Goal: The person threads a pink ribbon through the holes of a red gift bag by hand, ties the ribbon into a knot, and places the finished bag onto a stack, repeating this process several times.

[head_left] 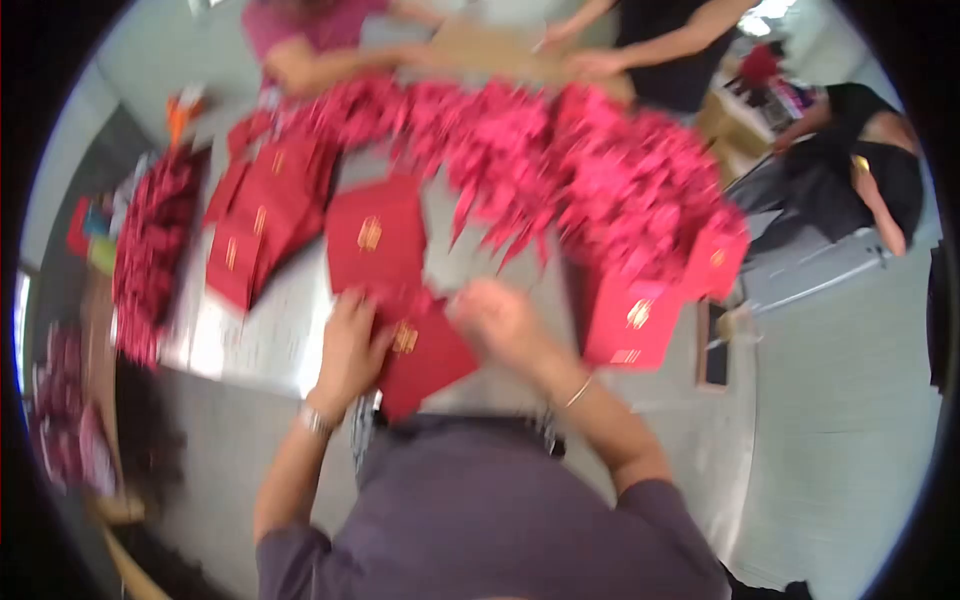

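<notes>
In front of me lies a red paper bag (430,365) with a gold emblem, tilted over the near edge of the table. My left hand (350,345) is closed on its left side, thumb on the face and fingers toward the top. At the bag's upper right corner is my right hand (505,320), its fingers curled together and blurred; whatever they pinch is too small to make out. A red ribbon (405,298) runs along the bag's top between both hands. Just beyond lies another red bag (375,235) with the same emblem.
Red bags (265,210) are stacked at the left. A long heap of red ribbon-topped bags (620,180) spans the far side of the metal table (275,340). Two people work across the table around cardboard (490,55). Another person sits at the right by a grey crate (815,270).
</notes>
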Tool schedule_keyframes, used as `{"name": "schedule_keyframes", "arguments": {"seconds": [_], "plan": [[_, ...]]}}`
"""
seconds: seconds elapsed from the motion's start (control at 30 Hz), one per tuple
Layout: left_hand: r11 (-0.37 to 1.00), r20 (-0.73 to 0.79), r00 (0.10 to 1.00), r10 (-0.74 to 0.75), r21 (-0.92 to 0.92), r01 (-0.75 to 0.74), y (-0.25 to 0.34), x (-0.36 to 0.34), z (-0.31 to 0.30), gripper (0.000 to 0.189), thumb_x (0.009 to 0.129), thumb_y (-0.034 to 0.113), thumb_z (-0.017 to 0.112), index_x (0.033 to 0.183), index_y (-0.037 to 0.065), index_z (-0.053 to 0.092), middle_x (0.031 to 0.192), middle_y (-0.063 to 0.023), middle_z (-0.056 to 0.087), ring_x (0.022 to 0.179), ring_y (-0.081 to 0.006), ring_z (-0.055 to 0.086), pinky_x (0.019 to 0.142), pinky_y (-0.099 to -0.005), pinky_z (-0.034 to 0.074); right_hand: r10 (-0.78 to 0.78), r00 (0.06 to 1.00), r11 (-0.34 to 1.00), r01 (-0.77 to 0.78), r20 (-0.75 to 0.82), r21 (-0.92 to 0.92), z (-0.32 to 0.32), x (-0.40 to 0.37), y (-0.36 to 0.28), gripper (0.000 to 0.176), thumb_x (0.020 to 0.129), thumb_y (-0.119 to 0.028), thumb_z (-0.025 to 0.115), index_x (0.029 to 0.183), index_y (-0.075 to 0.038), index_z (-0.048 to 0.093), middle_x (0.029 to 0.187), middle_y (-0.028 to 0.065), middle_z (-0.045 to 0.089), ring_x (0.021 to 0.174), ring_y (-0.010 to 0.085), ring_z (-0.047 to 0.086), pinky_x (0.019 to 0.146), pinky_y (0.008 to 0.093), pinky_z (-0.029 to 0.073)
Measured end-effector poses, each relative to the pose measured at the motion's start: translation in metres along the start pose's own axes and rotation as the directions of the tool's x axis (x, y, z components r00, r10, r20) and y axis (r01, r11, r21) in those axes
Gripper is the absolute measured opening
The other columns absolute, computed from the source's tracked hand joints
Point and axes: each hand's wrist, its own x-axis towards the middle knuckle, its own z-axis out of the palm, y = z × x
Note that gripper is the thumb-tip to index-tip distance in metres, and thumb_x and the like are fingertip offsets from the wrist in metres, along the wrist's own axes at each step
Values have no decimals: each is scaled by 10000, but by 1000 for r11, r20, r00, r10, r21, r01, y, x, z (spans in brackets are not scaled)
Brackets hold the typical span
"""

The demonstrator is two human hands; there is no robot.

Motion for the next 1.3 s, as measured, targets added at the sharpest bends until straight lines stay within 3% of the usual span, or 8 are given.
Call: {"name": "schedule_keyframes", "arguments": {"seconds": [0.17,0.33,0.4,0.5,0.6,0.8,0.97,1.3], "plan": [[992,-5,995,-102,-74,101,-3,3,-5,354,671,135,775,971,13,635,961,-167,616,926,-361,572,807,-437,468,125,951,972,-175,-283,-158,34,-13,-27,145,947,-104,551,1048,-5,582,740,25,607,684,86,555,629,250,458],[984,156,980,-123,-110,140,-1,13,-16,365,661,126,793,975,33,632,889,-149,628,883,-335,589,783,-421,481,110,965,934,-183,-240,-308,73,-17,-22,122,905,-116,587,977,-17,589,754,113,656,688,221,652,645,344,498],[982,220,969,-115,-119,143,-5,22,-23,361,685,106,769,1012,35,635,910,-155,636,895,-334,593,783,-423,482,-155,963,591,-86,-218,-802,74,-10,-19,125,907,-152,584,962,-39,593,779,147,654,715,320,651,644,407,499],[966,283,957,-70,-220,136,-15,21,-24,355,713,77,727,1053,25,634,932,-159,640,911,-330,598,790,-409,486,-49,863,637,-361,-503,-682,36,-8,-43,148,919,-116,595,1039,-31,618,790,83,661,701,115,599,614,277,476],[915,328,945,-23,-373,152,-26,19,-17,376,737,35,679,1109,16,629,961,-166,645,921,-322,603,818,-387,490,52,798,883,-318,-600,-347,18,-8,-75,108,908,-87,622,994,-24,634,763,64,629,699,86,590,653,247,490],[896,340,940,-12,-413,161,-30,15,-25,356,749,-19,643,1104,9,643,1021,-144,662,980,-296,590,878,-362,482,60,998,901,-54,1,-431,93,0,-40,132,845,-128,672,943,-42,651,868,120,676,767,252,666,683,329,514],[948,297,949,-105,-259,186,-53,1,-34,193,682,68,707,863,3,686,840,-147,670,836,-306,612,778,-396,499,-33,999,840,11,-31,-543,113,-5,-9,118,846,-136,671,914,-41,651,888,105,693,808,273,677,691,345,532],[689,527,815,-239,-500,525,-60,-8,-38,170,750,53,691,883,-45,651,811,-125,648,697,-195,634,671,-315,513,60,993,831,-108,-106,-546,124,8,-15,123,865,-167,659,909,-53,651,821,107,689,725,271,673,630,357,522]]}}
